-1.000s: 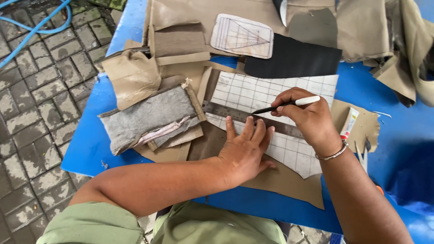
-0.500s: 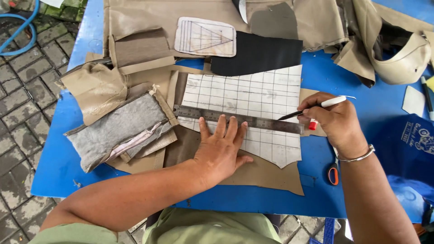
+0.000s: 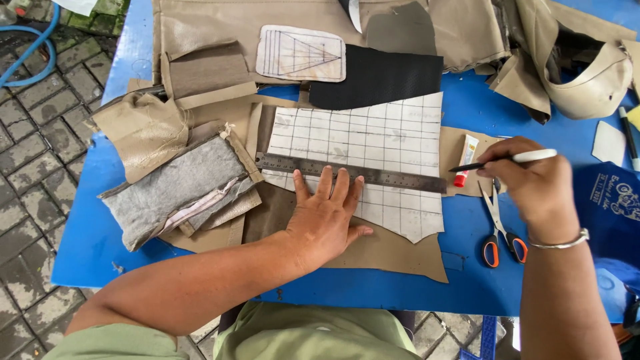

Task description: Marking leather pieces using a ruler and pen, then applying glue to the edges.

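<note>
My left hand lies flat, fingers spread, pressing on a white gridded pattern sheet and the lower edge of a steel ruler that runs across it. My right hand grips a white pen with a dark tip, held just past the ruler's right end, off the sheet. Under the sheet lies a tan piece of material. A small tube with a red cap rests near the pen tip. Orange-handled scissors lie below my right hand.
The blue table carries a stack of grey and tan scraps, a black textured piece, a small lined pattern and tan fabric at the back. A paved floor with a blue hose is on the left.
My right hand with the pen has moved right, from the ruler's end on the sheet to beyond the sheet's edge. The left hand stays pressed on the ruler. The view has shifted.
</note>
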